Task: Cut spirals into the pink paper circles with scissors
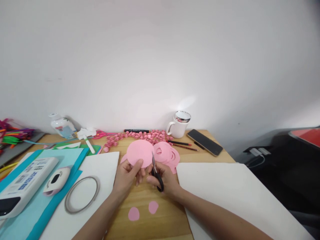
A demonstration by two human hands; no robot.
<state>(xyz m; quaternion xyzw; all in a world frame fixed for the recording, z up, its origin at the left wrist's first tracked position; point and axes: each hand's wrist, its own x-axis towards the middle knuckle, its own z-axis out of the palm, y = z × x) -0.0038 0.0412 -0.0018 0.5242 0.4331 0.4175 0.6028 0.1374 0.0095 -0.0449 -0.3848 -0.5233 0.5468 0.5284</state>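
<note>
A pink paper circle (139, 150) is pinched by its lower edge in my left hand (128, 173). My right hand (166, 178) grips black-handled scissors (157, 176), their blades pointing up beside the circle's right edge. Whether the blades touch the paper I cannot tell. More pink paper rounds (163, 152), some with cut-out holes and curved slits, lie in an overlapping pile just behind my hands. Nearer to me on the wooden table (147, 231) are two small pink paper discs, one at left (133, 214) and one at right (153, 207).
Behind the pile lie many small pink rolled pieces (142, 135), beside a white mug (178, 125), pencils (185, 146) and a phone (205, 142). White sheets (212, 180) flank my arms. On the left are a tape ring (82, 195), blue paper (67, 163) and a white bottle (62, 126).
</note>
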